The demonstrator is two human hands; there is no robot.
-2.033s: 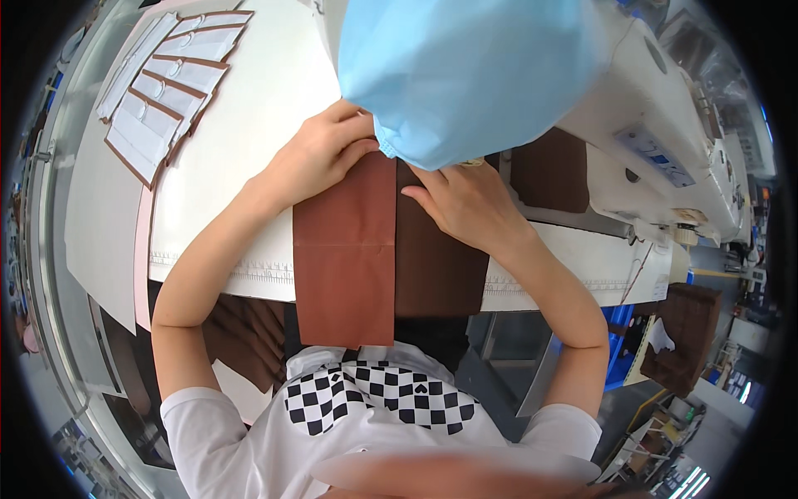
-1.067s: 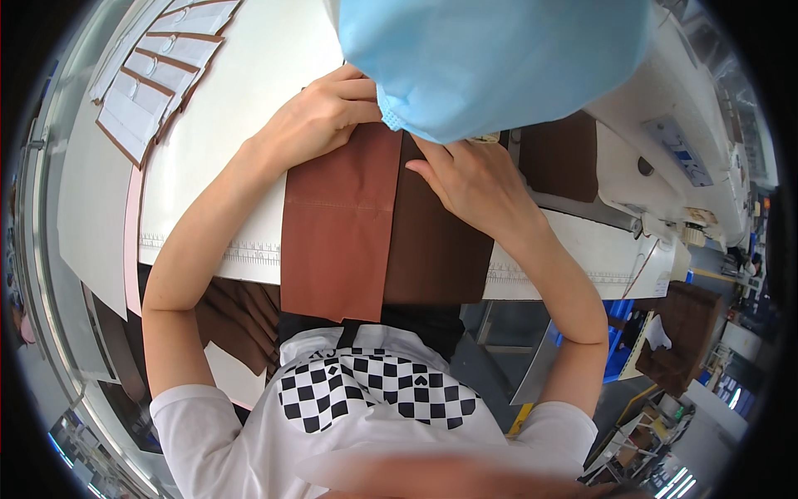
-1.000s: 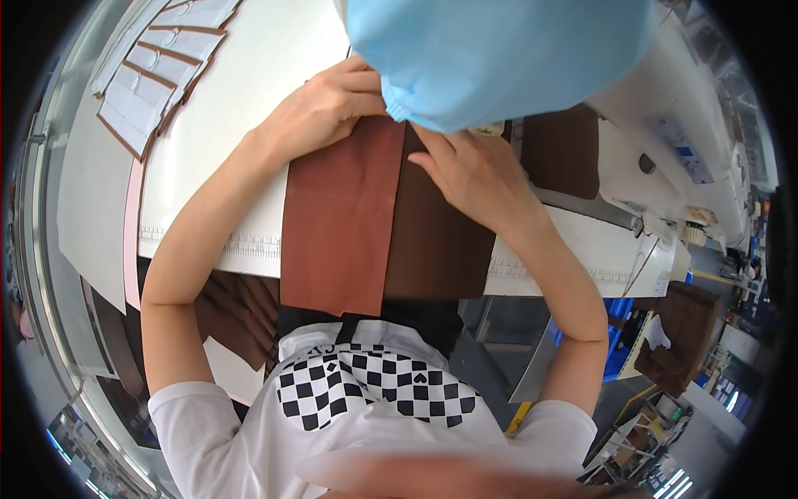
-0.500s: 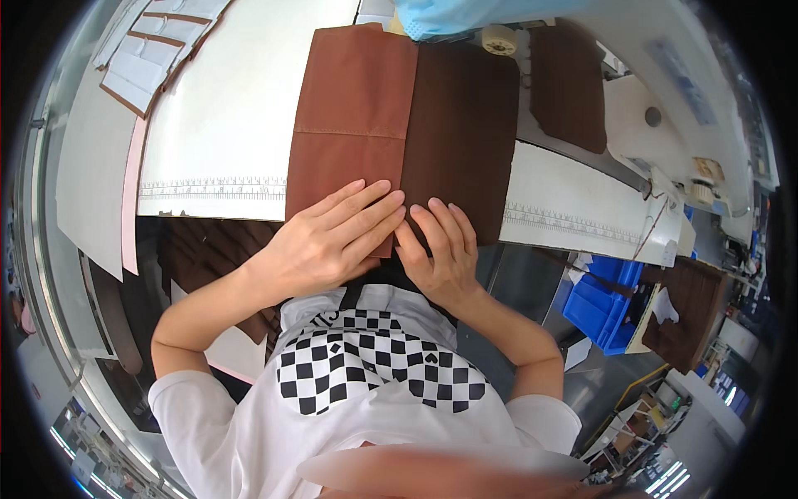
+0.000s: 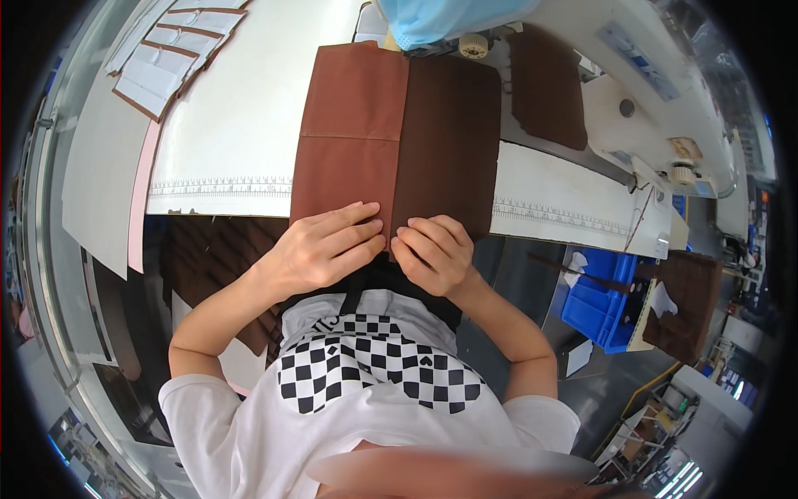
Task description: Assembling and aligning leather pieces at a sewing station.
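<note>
A two-tone panel [image 5: 347, 104], which looks like fabric or leather, lies across the white worktable in front of me. Its left part is reddish brown with a stitched cross seam; the right part [image 5: 449, 133] is dark brown. At the near edge of the reddish part, my left hand [image 5: 327, 247] has its fingers together on top, its thumb hidden. My right hand [image 5: 436, 254] curls its fingers over the near edge of the dark part, close to the join. Both hands hold the panel there, fingertips a small gap apart. The panel's far end reaches the sewing machine [image 5: 473, 46].
A light blue cloth-like cover [image 5: 449, 18] hangs over the machine head. Another dark brown piece [image 5: 544, 91] lies right of it. White pieces with brown edging [image 5: 162, 71] lie far left. A ruler strip [image 5: 220, 188] runs along the table's front. Blue bins [image 5: 600, 303] stand lower right.
My left hand has slid nearer to me, down to the panel's near edge. The right hand's fingers have curled more. The whole view has shifted slightly.
</note>
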